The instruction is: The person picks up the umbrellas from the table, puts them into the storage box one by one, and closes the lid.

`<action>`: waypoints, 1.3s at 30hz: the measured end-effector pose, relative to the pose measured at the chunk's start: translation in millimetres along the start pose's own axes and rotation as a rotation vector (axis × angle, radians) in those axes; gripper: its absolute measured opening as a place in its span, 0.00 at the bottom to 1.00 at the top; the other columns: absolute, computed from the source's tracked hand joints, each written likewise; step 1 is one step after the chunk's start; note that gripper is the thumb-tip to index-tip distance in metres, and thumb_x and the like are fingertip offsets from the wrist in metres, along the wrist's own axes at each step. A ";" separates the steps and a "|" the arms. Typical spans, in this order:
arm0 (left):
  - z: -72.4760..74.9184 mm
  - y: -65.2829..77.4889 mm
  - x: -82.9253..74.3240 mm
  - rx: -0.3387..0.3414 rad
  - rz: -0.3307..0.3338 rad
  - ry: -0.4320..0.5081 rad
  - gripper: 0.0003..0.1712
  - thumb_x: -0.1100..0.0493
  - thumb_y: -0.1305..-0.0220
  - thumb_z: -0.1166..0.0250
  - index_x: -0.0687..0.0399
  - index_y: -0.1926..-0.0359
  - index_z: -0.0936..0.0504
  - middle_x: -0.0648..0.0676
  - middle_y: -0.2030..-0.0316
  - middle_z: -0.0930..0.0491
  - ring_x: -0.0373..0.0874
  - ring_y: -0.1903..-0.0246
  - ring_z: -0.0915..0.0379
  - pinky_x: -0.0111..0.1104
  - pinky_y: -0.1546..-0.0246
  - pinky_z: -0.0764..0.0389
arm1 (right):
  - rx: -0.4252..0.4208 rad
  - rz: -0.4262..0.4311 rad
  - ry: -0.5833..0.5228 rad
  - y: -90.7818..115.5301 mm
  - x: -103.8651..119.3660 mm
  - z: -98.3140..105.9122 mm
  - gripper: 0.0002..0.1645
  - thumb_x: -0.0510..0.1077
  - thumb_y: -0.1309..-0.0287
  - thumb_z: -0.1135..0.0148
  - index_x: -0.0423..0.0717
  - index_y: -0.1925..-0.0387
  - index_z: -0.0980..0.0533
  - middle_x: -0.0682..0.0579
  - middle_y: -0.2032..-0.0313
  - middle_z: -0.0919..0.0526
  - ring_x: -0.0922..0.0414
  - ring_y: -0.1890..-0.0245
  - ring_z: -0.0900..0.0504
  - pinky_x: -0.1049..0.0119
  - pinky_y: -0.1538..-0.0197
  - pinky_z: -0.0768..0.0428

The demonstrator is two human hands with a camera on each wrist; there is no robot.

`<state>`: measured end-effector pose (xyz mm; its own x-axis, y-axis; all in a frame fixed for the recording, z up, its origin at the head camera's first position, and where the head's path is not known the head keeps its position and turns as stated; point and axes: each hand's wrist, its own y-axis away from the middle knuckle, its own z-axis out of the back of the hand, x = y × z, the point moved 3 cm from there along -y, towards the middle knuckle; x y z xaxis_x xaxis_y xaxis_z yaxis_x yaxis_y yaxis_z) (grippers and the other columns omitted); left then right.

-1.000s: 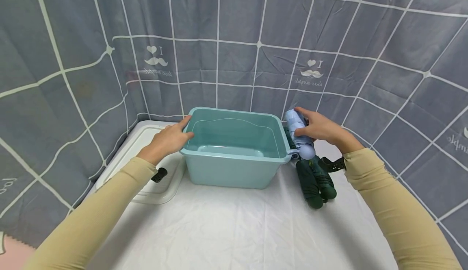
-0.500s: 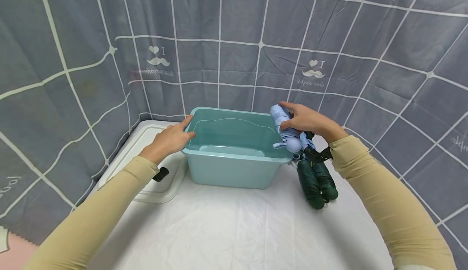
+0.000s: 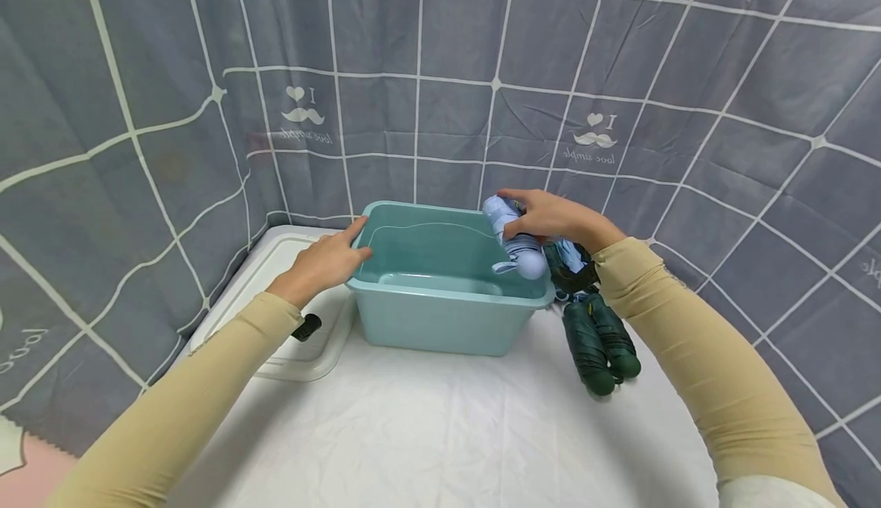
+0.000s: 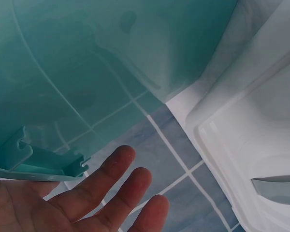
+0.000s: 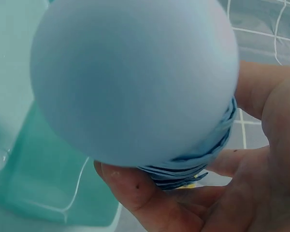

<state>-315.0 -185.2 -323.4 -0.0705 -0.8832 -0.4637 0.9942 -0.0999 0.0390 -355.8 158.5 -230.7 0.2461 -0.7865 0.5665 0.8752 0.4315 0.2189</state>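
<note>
My right hand (image 3: 551,217) grips a light blue folded umbrella (image 3: 518,240) and holds it tilted over the right end of the teal plastic bin (image 3: 440,317). Its smooth rounded handle end (image 5: 135,82) fills much of the right wrist view, with thumb and fingers curled round the wrapped cloth behind it. At the bin's left rim rests my left hand (image 3: 326,263), thumb over the rim side. Seen from the left wrist, its fingers (image 4: 128,193) are extended outside the wall and hold nothing.
Dark green folded umbrellas (image 3: 592,347) lie right of the bin on the white cloth (image 3: 440,431). More light blue cloth (image 3: 570,255) shows behind my right wrist. A white lid (image 3: 275,263) lies left of the bin. A grey checked curtain (image 3: 454,125) encloses the back and sides.
My right hand has carried the light blue umbrella leftward from beside the bin to over its right end. My left hand has stayed at the left rim.
</note>
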 end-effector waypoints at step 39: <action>-1.4 1.0 0.2 -0.002 0.007 -0.007 0.42 0.39 0.28 0.56 0.35 0.18 0.61 0.63 0.24 0.42 0.66 0.30 0.39 0.65 0.44 0.30 | 0.257 0.015 -0.129 -72.4 67.0 -64.8 0.54 0.43 0.44 0.36 0.52 0.20 0.50 0.40 0.36 0.30 0.52 0.59 0.17 0.60 0.61 0.16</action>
<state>-313.9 -184.9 -324.7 -0.0638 -0.8869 -0.4576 0.9949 -0.0926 0.0408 -375.7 45.9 -260.0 0.1891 -0.7235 0.6639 0.7331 0.5538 0.3947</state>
